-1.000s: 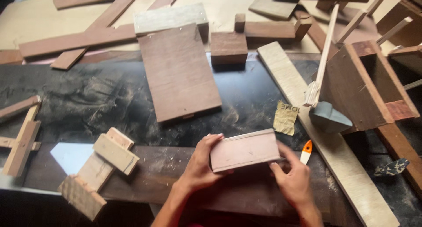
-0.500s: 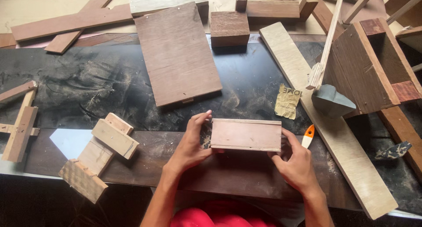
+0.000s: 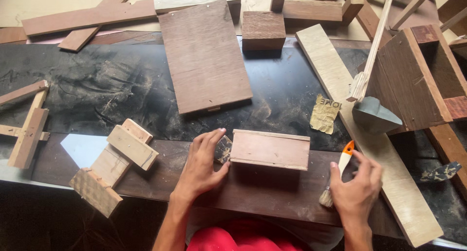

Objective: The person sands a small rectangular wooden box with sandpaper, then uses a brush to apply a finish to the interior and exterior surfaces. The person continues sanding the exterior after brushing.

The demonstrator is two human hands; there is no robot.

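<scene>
A small rectangular wooden box (image 3: 270,149) lies on a dark board (image 3: 253,192) at the near table edge. My left hand (image 3: 202,163) rests flat on that board at the box's left end. Its fingers and thumb touch a small dark piece (image 3: 224,149) that sits against the box. My right hand (image 3: 357,183) is off the box, to its right. Its thumb and curled fingers close around a small brush (image 3: 340,171) with an orange handle, which still lies on the board.
A wide brown panel (image 3: 204,56) lies beyond the box, with a square block (image 3: 263,30) behind it. A scrap of sandpaper (image 3: 325,114), a long pale plank (image 3: 350,120), a hammer (image 3: 372,112) and an open wooden crate (image 3: 418,81) are to the right. Stacked offcuts (image 3: 116,158) are to the left.
Both hands held the box by its ends. Now the right hand has let go and moved right onto the brush, while the left hand has flattened at the box's left end.
</scene>
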